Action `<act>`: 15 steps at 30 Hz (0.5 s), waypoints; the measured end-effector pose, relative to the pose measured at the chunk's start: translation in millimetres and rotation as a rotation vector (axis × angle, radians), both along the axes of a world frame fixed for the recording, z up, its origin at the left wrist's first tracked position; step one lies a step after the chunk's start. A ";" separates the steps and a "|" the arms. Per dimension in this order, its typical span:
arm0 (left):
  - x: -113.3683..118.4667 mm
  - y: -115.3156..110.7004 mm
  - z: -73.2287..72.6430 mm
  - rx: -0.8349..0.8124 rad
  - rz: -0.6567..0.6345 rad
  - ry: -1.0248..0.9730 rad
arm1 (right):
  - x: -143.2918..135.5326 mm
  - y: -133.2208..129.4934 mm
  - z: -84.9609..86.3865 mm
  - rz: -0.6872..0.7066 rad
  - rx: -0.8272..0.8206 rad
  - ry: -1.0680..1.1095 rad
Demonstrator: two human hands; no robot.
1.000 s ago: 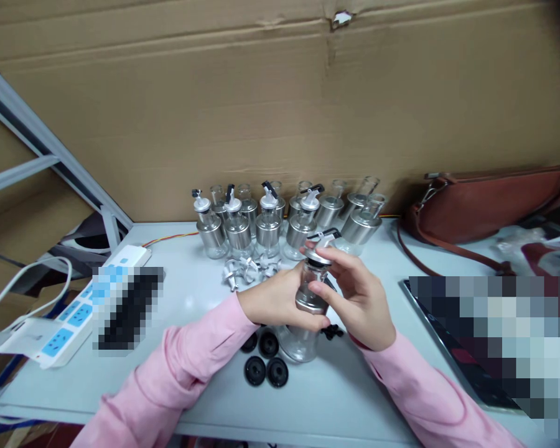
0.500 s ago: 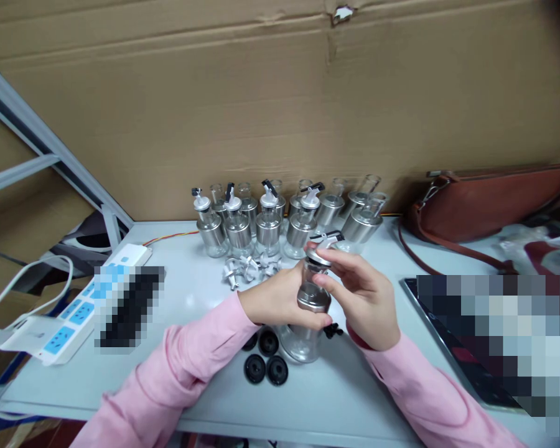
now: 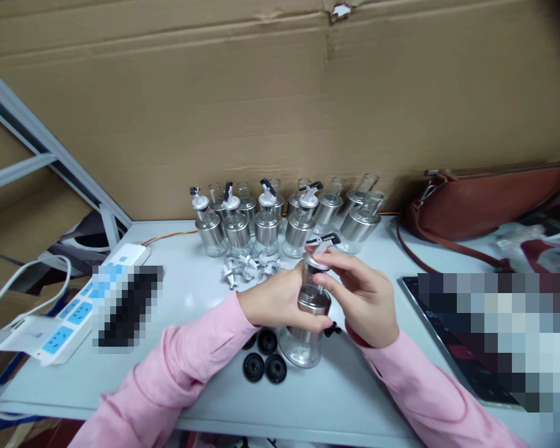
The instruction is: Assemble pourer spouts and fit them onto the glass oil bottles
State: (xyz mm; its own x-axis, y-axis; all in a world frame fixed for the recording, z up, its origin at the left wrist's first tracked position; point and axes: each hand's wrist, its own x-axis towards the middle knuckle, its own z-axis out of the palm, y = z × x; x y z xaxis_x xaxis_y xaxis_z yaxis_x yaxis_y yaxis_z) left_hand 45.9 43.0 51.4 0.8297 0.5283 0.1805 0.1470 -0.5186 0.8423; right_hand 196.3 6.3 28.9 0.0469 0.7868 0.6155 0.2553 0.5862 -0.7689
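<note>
My left hand (image 3: 284, 298) is wrapped round the body of a glass bottle (image 3: 303, 351) with a steel band, which stands upright near the front of the table. On its neck sits a silver pour spout (image 3: 318, 258) with a black flip lever. My right hand (image 3: 366, 292) grips the spout between thumb and fingers at the bottle's mouth. Black round caps (image 3: 264, 367) lie just left of the bottle's base, partly hidden by my left wrist. Small black parts (image 3: 332, 330) lie to its right, and loose silver spouts (image 3: 247, 269) are heaped behind my left hand.
Several bottles with spouts (image 3: 267, 227) stand in a front row, with open-necked bottles (image 3: 361, 221) behind and to the right. A white power strip (image 3: 81, 311) and a blurred dark object (image 3: 130, 305) lie left. A brown bag (image 3: 490, 202) and a tablet-like device (image 3: 438, 330) are right.
The spout's black lever has turned slightly and the silver collar looks seated a little differently on the neck. Both hands keep nearly the same grip; the view has shifted slightly.
</note>
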 end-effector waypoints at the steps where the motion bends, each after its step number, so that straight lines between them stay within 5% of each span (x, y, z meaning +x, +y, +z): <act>1: -0.5 0.3 -1.1 0.018 0.006 -0.019 | -0.2 -0.7 1.1 0.004 0.013 0.007; 15: -0.3 -1.6 -1.8 -0.007 -0.039 -0.031 | 4.4 1.0 10.8 0.063 0.073 -0.014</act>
State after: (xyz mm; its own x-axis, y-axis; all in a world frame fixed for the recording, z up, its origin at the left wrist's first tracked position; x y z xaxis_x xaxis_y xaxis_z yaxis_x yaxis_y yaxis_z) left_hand 45.6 41.5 49.6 0.8440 0.4965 0.2026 0.1006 -0.5178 0.8496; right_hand 200.7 7.3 39.7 -0.0104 0.7410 0.6715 0.2266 0.6558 -0.7201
